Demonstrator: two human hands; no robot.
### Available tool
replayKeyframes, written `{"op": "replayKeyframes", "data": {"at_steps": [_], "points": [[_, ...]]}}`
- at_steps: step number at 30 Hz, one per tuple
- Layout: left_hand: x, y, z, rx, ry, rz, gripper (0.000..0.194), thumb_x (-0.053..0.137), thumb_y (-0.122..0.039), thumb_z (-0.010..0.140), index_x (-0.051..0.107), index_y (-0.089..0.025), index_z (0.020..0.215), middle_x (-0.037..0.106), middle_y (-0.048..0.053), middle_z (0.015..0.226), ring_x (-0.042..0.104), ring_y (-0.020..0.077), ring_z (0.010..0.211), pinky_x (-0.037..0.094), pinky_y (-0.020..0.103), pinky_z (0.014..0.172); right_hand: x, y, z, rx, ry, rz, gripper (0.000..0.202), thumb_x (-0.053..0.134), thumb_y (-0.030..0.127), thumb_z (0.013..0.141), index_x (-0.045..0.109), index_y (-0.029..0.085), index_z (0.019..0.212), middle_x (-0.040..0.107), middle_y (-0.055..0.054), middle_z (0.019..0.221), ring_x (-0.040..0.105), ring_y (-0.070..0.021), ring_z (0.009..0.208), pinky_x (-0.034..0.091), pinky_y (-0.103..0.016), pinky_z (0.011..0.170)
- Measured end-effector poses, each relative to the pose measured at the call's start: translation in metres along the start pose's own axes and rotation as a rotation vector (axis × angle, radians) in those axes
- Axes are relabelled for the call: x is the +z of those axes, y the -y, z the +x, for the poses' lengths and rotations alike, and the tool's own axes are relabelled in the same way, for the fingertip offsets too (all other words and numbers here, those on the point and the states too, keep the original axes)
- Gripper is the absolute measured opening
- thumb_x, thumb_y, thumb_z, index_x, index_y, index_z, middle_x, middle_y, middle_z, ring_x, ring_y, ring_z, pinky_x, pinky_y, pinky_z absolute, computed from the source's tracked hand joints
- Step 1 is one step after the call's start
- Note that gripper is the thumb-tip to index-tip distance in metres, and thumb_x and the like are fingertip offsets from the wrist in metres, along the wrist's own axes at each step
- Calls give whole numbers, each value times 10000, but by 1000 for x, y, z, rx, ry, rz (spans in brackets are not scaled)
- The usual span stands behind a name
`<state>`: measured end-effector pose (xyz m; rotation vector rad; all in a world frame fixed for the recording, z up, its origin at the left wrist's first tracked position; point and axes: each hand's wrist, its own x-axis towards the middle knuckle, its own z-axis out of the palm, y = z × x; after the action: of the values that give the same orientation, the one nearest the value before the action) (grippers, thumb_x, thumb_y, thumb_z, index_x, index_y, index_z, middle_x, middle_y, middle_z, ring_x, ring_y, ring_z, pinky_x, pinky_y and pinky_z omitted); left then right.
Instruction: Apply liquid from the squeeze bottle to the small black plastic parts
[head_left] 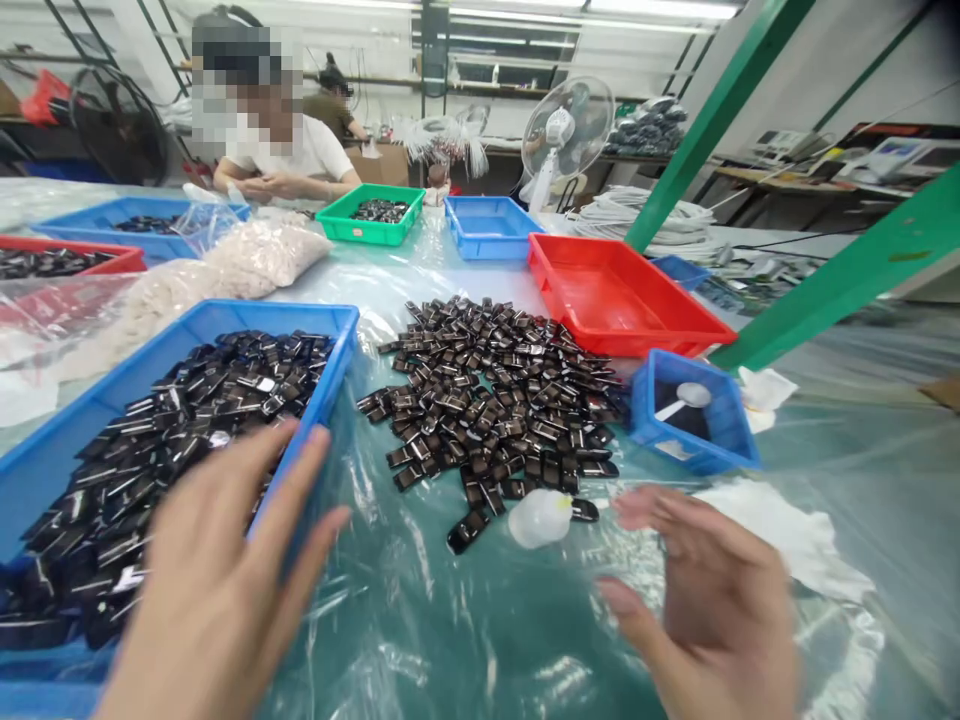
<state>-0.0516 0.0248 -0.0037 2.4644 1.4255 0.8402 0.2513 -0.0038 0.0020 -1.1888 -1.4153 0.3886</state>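
nearest you, your left hand [217, 570] is open, fingers spread, over the right side of the large blue tray [346, 345]; it is blurred, so you cannot tell whether it touches the rim. the tray is heaped with glossy black pieces [195, 420]. your right hand [712, 600] is also open and holds nothing, its thumb and fingers apart, just right of the small translucent bottle [538, 520], which lies on the plastic-covered surface [480, 650]. a crumpled white cloth [795, 535] lies beyond your right hand.

just beyond the bottle, a loose pile of dark pieces [495, 400] spreads across the surface, between the large blue tray and the small blue bin [694, 450]. a white spoon-like tool [686, 398] sits in that bin.

farther on, a red tray [622, 305] stands behind the small bin, and a clear bag of pale items [266, 250] lies behind the large tray. beyond these are a green tray [371, 232] holding dark pieces and an empty blue tray [491, 225]. across the surface sits a person in a white top [315, 150], with a white fan [559, 130] to the right.
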Motion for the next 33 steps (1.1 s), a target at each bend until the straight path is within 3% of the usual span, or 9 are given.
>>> {"op": "replayKeyframes", "data": {"at_steps": [2,6,10,15,19,22,26,29,33], "points": [[4,-24,13,152,-53,220,513,451,-95,935,382,-234,1424,494,99,1367,447,334,1237,340,482,1029,6,-16,2,83,168,-102,607,686,210,783,373,291,1297,560,-98,1253,570,-261,1103,504,-449,893],[35,-57,32,498,151,349,476,349,39,882,543,-145,1275,631,102,1252,591,275,1071,424,440,968,18,-27,0,226,388,-112,361,552,254,878,356,258,1180,607,-118,1243,600,-239,1144,527,-428,918],[57,-58,37,511,234,376,451,402,51,837,574,-99,1226,598,133,1310,635,280,1019,522,410,864,18,-24,-6,295,365,-60,249,534,283,894,399,262,1103,655,-107,1167,630,-234,1114,550,-385,887],[62,-52,30,467,219,346,517,322,79,833,514,-76,1287,631,157,1244,602,290,1113,552,391,861,16,-27,-11,350,361,-46,238,509,329,896,421,263,1107,637,-109,1161,623,-250,1078,540,-408,842],[63,-49,30,300,175,59,373,330,-8,904,550,-159,1165,656,123,1155,613,280,1075,548,416,859,15,-27,-11,371,383,-80,246,479,342,901,393,271,1120,613,-103,1130,601,-263,1068,513,-456,843],[57,-52,32,33,191,-192,256,309,-133,968,553,-212,979,664,88,998,634,232,992,556,352,803,14,-22,-11,389,365,-109,242,465,352,907,416,275,1131,607,-74,1001,599,-263,1053,538,-417,793],[47,-60,29,-313,273,-500,301,272,-318,1012,532,-257,873,658,17,740,673,214,759,559,331,695,12,-17,-9,390,360,-65,268,482,348,906,470,287,1167,606,-62,976,612,-250,1029,572,-332,733],[44,-63,25,-348,294,-542,326,277,-411,1001,522,-266,841,579,-22,621,604,196,584,524,300,578,9,-16,-7,391,401,-7,282,492,355,912,492,301,1189,636,-63,1031,630,-238,1022,584,-286,685],[43,-64,25,-399,277,-586,338,297,-428,995,461,-237,770,476,-24,680,505,164,621,440,253,584,6,-21,-6,353,440,-44,314,531,343,904,534,326,1217,633,-51,1167,616,-227,1085,577,-285,773]]}}
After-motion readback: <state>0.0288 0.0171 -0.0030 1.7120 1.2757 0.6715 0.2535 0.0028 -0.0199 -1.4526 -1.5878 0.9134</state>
